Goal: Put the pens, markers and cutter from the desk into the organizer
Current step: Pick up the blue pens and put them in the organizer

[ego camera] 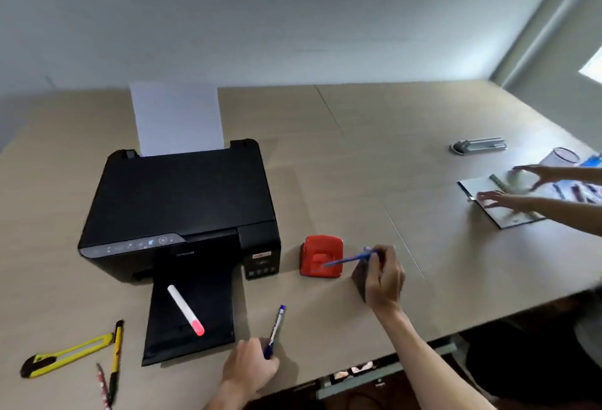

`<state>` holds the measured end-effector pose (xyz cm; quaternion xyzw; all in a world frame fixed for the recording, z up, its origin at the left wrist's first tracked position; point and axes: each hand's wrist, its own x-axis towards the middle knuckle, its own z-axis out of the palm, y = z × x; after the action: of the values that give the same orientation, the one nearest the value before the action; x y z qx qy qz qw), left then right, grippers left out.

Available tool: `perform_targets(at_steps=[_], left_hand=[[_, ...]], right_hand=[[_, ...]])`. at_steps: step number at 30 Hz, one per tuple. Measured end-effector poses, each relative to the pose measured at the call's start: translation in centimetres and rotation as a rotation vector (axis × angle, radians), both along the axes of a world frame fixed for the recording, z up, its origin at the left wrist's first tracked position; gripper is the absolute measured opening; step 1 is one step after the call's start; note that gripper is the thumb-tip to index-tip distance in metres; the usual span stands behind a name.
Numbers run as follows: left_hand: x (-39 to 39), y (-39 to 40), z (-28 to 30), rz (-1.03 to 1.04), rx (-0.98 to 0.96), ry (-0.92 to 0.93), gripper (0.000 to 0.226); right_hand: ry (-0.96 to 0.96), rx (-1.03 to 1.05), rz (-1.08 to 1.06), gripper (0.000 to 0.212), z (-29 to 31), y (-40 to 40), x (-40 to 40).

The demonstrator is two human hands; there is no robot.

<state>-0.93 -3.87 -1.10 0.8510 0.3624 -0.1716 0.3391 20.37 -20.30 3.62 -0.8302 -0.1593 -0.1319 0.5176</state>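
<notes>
Step in hand: gathering. Right hand (382,276) grips a blue pen (350,259) above the red punch (322,260); left hand (250,367) closes on a second pen (275,331) on the table (374,165). Marker (185,309) lies on the printer tray (192,321); cutter (66,355) far left. Organizer probably the mesh cup (562,157) far right. Next: lift pen, carry both across.
</notes>
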Motion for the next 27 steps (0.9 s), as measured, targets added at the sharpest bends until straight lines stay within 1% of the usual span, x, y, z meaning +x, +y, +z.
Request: perform_targets(at_steps=[3, 6, 8, 10, 13, 16, 19, 21, 23, 24, 27], left_hand=[[2.9, -1.1, 0.0, -0.018, 0.018, -0.046, 0.021], [5.4, -1.8, -0.1, -0.044, 0.040, -0.169, 0.018], [6.7, -2.2, 0.5, -0.073, 0.023, -0.275, 0.020], [8.1, -2.5, 1.3, -0.105, 0.010, -0.385, 0.022], [9.6, -3.1, 2.6, -0.120, -0.021, -0.564, 0.019], [10.8, -3.6, 3.7, -0.130, -0.019, -0.692, 0.015], [12.3, -3.7, 4.2, -0.169, 0.018, -0.788, 0.013], [13.4, -3.8, 4.5, -0.208, 0.043, -0.821, 0.014], [14.6, -3.9, 5.0, -0.255, 0.063, -0.827, 0.015], [15.3, -4.0, 5.1, -0.280, 0.081, -0.822, 0.016], [17.5, -4.5, 5.2, -0.360, 0.095, -0.788, 0.022]], right_hand=[[-0.047, 0.038, -0.160, 0.013, 1.3, -3.6, 1.5], [-0.055, 0.013, -0.250, 0.014, 1.7, -6.1, 2.0], [0.019, -0.057, -0.262, 0.013, 1.0, -6.9, 2.1], [0.107, -0.177, -0.241, 0.010, -0.1, -7.2, 2.2], [0.171, -0.336, -0.215, 0.010, -1.4, -6.9, 1.9], [0.218, -0.407, -0.211, 0.014, -2.2, -6.7, 1.4], [0.282, -0.398, -0.214, 0.018, -1.9, -6.8, 1.4], [0.323, -0.401, -0.209, 0.029, -1.7, -7.0, 1.3], [0.404, -0.372, -0.235, 0.041, -1.8, -7.5, 1.0], [0.445, -0.367, -0.250, 0.042, -2.1, -7.9, 0.8], [0.541, -0.407, -0.268, 0.036, -3.1, -9.5, 0.0]])
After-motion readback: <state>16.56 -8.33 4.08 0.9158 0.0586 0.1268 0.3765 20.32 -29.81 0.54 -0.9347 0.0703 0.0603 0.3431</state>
